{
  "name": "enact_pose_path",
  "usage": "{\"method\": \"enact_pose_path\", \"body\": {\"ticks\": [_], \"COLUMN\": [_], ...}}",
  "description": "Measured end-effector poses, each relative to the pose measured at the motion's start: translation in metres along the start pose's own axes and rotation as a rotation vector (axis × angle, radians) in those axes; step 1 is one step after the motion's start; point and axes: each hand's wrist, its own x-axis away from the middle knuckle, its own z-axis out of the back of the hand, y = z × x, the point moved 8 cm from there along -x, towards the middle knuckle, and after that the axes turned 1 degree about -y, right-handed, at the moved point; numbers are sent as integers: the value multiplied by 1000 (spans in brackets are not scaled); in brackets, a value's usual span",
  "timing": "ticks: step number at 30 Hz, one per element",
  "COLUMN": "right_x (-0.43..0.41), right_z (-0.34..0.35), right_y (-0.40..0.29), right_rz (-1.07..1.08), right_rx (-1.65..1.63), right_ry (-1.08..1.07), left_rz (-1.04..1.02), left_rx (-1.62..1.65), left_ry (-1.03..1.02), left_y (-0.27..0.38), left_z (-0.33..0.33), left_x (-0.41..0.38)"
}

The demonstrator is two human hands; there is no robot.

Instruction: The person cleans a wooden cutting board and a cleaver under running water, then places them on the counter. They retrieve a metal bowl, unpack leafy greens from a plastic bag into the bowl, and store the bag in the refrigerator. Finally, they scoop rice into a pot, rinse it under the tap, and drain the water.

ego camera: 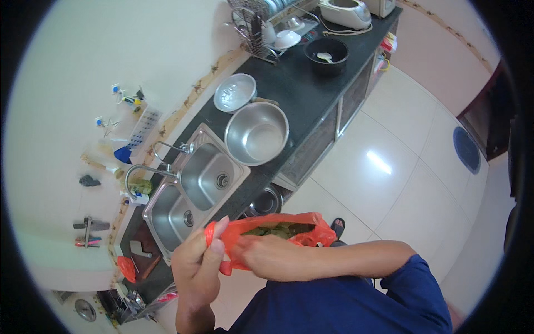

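My left hand (196,263) grips a looped handle of a red plastic bag (292,218), pinched near the thumb. Dark green leafy contents (277,230) show through the bag's mouth; their exact kind is unclear. Across the near side of the bag reaches my right hand (267,254), its fingers down at the opening. Those fingers are blurred and partly hidden, so whether they hold anything does not show. The bag hangs in front of my body, just off the counter's front edge.
A double steel sink (204,177) with faucets is set in the dark counter (288,83). Beyond it stand a large steel basin (256,133), a smaller metal bowl (235,92) and a black pot (326,56). A brown cutting board (146,248) lies left of the sink.
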Motion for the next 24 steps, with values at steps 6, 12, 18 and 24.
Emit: {"method": "enact_pose_path", "body": {"ticks": [6, 12, 18, 24], "right_x": [-28, -14, -29, -17], "right_z": [-20, -68, -101, -82], "right_y": [43, 70, 89, 80], "right_rz": [-165, 191, 70, 11], "right_rx": [-17, 626, 789, 808], "right_ry": [-154, -59, -347, -551], "left_rz": [12, 37, 50, 113], "left_rx": [16, 133, 57, 158], "left_ry": [80, -35, 47, 63], "left_y": [-9, -16, -24, -44], "left_z": [6, -11, -5, 12], "left_x": [10, 15, 21, 31]}}
